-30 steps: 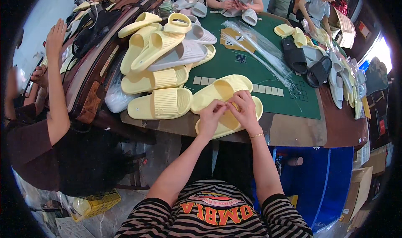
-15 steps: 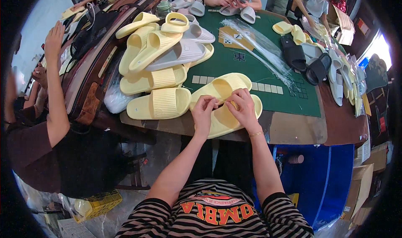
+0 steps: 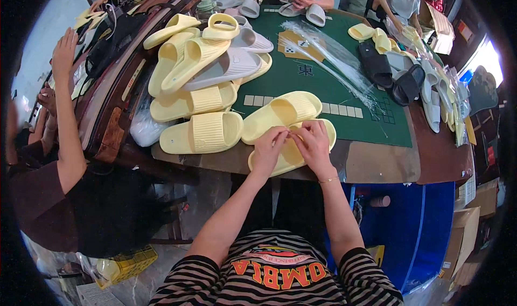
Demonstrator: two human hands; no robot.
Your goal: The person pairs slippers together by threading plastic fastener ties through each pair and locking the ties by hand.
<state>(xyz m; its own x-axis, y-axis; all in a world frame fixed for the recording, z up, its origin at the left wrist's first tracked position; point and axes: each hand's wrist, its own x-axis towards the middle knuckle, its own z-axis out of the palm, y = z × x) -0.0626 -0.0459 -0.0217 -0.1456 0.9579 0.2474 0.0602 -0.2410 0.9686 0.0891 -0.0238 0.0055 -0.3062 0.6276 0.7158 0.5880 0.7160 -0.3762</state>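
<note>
Slippers (image 3: pixel 293 105), a yellow pair, lie across the near edge of the green mat (image 3: pixel 353 129). By that edge, left hand (image 3: pixel 268 150) and right hand (image 3: pixel 314 146) pinch their fingertips; whether they grip anything, I cannot tell.

My left hand (image 3: pixel 267 152) and right hand (image 3: pixel 314 145) both pinched, fingertips (image 3: pixel 281 131) close together, forearms (image 3: pixel 229 211) converging inward.

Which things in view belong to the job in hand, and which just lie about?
In the job:
left hand, right hand
pale-yellow ribbed slippers beneath them
possibly the clear thin plastic strands

Seemingly lying about:
yellow plastic crate
brown cardboard box
</note>
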